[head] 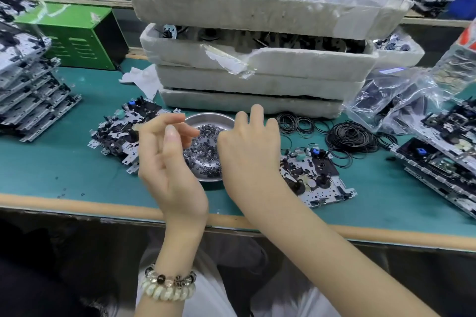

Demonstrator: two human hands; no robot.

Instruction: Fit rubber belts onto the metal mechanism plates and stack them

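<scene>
My left hand (167, 152) hovers over the left side of a round metal dish (206, 117) of small black rings (206, 157), fingers loosely curled with nothing visible in them. My right hand (248, 144) reaches into the dish from the right, back of the hand up, its fingertips hidden. One metal mechanism plate (118, 134) lies left of the dish, partly behind my left hand. Another plate (316, 177) lies to the right of my right wrist. A pile of thin black rubber belts (353, 139) sits behind that plate.
Stacked plates stand at the far left (28, 90) and far right (443, 162). White foam trays (257, 72) are piled behind the dish. A green metal box (74, 36) stands at the back left, and clear plastic bags (412, 95) lie at the back right.
</scene>
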